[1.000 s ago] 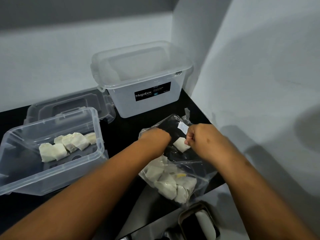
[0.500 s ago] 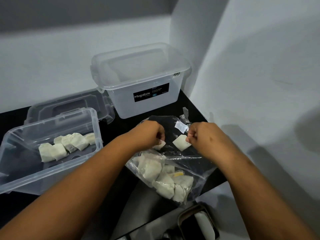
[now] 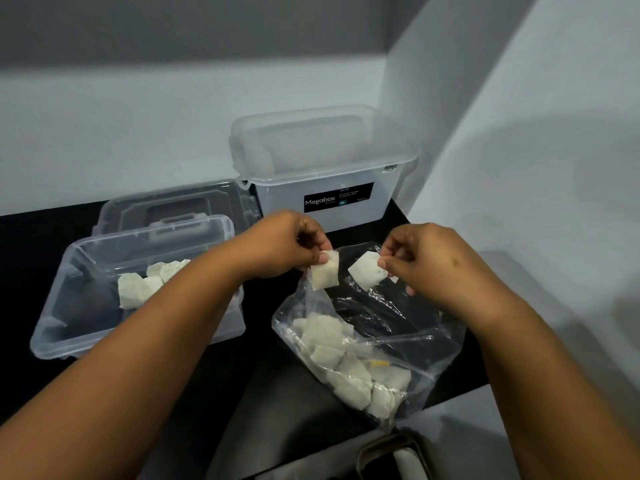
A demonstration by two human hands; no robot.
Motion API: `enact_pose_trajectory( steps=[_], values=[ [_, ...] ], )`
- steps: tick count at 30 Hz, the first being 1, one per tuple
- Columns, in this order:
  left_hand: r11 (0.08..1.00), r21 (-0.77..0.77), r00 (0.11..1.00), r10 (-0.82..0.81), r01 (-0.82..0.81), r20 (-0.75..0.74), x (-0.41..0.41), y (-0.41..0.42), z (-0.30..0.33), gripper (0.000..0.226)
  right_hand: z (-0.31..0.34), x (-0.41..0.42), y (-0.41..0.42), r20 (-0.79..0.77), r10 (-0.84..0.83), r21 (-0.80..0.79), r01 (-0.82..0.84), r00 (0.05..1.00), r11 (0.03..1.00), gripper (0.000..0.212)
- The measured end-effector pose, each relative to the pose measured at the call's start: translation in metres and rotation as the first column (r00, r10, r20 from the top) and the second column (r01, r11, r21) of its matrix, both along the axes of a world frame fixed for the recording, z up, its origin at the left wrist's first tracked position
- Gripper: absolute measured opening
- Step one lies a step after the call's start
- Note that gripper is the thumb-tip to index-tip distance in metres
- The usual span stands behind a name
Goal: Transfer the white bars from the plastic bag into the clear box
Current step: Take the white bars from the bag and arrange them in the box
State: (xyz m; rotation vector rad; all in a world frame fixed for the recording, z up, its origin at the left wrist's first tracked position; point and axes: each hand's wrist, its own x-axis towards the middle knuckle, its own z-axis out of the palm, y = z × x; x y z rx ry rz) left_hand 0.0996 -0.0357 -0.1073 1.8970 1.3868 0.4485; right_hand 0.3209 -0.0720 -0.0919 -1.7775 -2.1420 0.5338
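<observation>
My left hand pinches one white bar above the mouth of the plastic bag. My right hand pinches a second white bar just to its right. Both bars hang in the air, apart from each other. Several more white bars lie heaped in the bag's near end. The open clear box stands on the left with several white bars in it; my left forearm crosses its right side.
A lidded Megabox container stands at the back against the wall. A clear lid lies behind the open box. The wall corner rises close on the right. A dark-rimmed object sits at the bottom edge.
My left hand came out of the bag with a white bar and rose. Both hands lifted their bars higher above the bag mouth.
</observation>
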Motion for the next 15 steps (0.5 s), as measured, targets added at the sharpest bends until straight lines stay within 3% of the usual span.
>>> enact_pose_trajectory(
  steps=[7, 15],
  values=[
    [0.989, 0.069, 0.991, 0.125, -0.128, 0.036, -0.066, -0.007, 0.032, 0.007, 0.031, -0.068, 0.023, -0.018, 0.178, -0.011, -0.179, 0.984, 0.984, 0.007],
    [0.965, 0.123, 0.970, 0.238, -0.231, -0.048, -0.171, -0.016, 0.036, 0.007, 0.041, -0.170, 0.051, 0.066, 0.352, -0.008, -0.352, 0.934, 0.936, 0.005]
  ],
)
